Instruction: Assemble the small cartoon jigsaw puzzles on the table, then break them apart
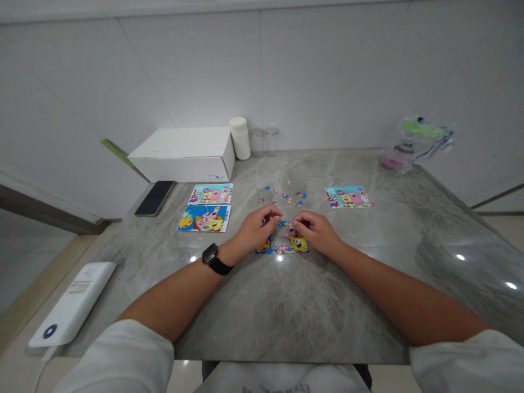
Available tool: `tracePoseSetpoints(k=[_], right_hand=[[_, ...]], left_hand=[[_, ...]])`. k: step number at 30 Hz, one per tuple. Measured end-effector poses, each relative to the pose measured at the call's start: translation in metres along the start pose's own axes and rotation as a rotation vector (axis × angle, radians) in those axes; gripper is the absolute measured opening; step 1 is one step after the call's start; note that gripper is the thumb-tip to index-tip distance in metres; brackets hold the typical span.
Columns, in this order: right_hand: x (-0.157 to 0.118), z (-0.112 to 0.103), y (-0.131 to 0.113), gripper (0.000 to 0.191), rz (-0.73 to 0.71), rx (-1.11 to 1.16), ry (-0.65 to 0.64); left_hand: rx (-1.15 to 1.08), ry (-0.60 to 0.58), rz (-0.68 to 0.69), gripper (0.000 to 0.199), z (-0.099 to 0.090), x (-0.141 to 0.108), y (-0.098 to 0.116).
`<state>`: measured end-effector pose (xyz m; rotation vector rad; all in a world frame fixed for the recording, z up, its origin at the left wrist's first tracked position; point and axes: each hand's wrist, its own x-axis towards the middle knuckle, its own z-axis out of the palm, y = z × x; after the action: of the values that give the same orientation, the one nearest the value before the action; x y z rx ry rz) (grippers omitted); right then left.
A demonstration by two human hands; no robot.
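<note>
A partly assembled cartoon jigsaw puzzle (282, 250) lies flat on the table, its border joined along the bottom and a grey gap showing in its middle. My left hand (257, 228) is over its upper left part, thumb and fingertips pinched together. Over the upper right side, my right hand (316, 232) also has its fingers closed in a pinch. Whatever is between the fingertips of either hand is too small to make out. Just beyond the hands, several loose puzzle pieces (289, 200) are scattered.
Left of the pieces lie two picture cards, one upper (210, 194) and one lower (203, 219); another card (349, 197) lies right. Around are a phone (155, 198), white box (182, 155), white bottle (240, 139), clear jars (264, 143), plastic bag (415, 144) and white corded device (73, 305).
</note>
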<state>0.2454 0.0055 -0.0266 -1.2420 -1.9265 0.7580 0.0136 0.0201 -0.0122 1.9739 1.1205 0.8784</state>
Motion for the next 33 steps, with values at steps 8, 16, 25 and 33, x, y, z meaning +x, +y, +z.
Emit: tracePoseSetpoints(k=[8, 16, 25, 33], right_hand=[[0.0009, -0.0012, -0.0042, 0.024, 0.034, 0.048, -0.024], [0.0006, -0.0008, -0.002, 0.024, -0.036, 0.05, -0.037], [0.0006, -0.0008, 0.0004, 0.021, -0.147, -0.03, -0.06], [0.0011, -0.0024, 0.0021, 0.016, -0.212, -0.066, -0.059]], left_hand=[[0.058, -0.035, 0.083, 0.017, 0.0022, -0.0008, 0.0033], [0.006, -0.041, 0.0, 0.021, 0.0029, 0.0004, 0.0011], [-0.027, -0.036, -0.031, 0.022, 0.0023, 0.0012, -0.0004], [0.012, -0.024, -0.013, 0.02, 0.0034, 0.0008, 0.0001]])
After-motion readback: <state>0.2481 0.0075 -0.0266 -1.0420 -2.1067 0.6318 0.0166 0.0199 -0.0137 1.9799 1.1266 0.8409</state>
